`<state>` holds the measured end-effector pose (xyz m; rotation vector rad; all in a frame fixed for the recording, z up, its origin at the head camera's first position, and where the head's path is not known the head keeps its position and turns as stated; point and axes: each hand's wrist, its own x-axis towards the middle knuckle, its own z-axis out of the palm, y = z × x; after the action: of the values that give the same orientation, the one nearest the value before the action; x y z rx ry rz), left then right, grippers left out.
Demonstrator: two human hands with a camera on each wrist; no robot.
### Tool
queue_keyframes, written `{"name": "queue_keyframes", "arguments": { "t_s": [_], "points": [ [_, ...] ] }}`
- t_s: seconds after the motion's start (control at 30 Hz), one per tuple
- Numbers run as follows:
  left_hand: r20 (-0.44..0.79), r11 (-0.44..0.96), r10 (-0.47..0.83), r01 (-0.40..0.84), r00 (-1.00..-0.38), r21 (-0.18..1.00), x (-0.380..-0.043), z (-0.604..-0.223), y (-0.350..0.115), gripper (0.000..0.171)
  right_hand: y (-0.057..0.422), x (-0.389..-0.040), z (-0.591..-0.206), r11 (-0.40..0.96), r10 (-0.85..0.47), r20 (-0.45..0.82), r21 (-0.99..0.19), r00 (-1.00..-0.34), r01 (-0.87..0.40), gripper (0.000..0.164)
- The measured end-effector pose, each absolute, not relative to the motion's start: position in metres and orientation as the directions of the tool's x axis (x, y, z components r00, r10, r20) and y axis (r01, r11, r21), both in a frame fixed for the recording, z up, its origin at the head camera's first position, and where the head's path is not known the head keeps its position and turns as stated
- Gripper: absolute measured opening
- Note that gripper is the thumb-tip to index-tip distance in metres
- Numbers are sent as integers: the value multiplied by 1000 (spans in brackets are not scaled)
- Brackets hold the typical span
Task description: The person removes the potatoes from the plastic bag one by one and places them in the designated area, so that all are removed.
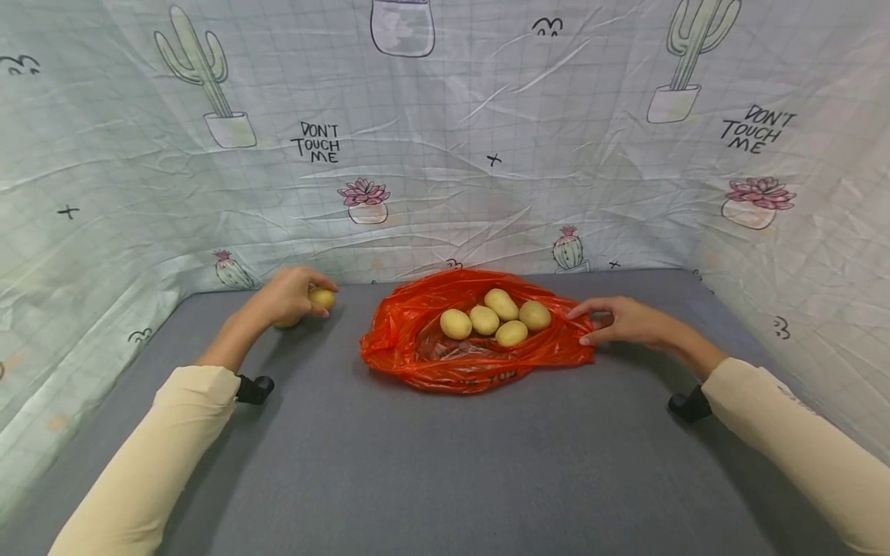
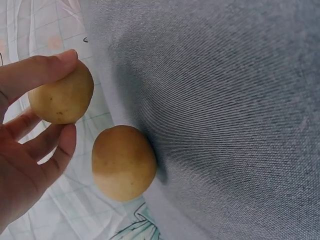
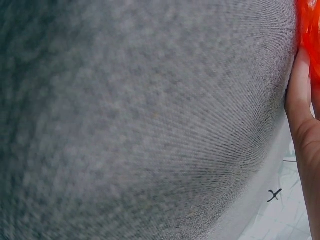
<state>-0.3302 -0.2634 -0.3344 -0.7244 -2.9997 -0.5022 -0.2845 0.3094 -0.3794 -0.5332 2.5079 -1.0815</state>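
Note:
At the far left of the table, my left hand [image 1: 287, 297] grips a potato [image 1: 321, 299] between thumb and fingers. The left wrist view shows this potato [image 2: 62, 95] raised off the grey cloth. A second potato [image 2: 124, 163] rests on the cloth just beside it, mostly hidden behind the hand in the head view. A red plastic bag [image 1: 396, 328] lies spread open at the middle, with several potatoes [image 1: 511, 333] inside. My right hand [image 1: 629, 323] pinches the bag's right edge; only its thumb side [image 3: 302, 115] shows in the right wrist view.
A grey cloth [image 1: 445, 471] covers the table. Behind and at both sides hangs a pale curtain [image 1: 445, 154] printed with cacti and lettering. Black wrist straps [image 1: 254, 389] sit at both sleeve cuffs.

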Motion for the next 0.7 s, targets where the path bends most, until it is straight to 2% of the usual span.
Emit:
{"name": "queue_keyframes", "arguments": {
  "t_s": [0.7],
  "points": [
    [42,817,501,489,-864,305,-329,-333,-267,28,310,-285,-378,644,-468,-177,-739,-866,-197,53]
  ]
}}
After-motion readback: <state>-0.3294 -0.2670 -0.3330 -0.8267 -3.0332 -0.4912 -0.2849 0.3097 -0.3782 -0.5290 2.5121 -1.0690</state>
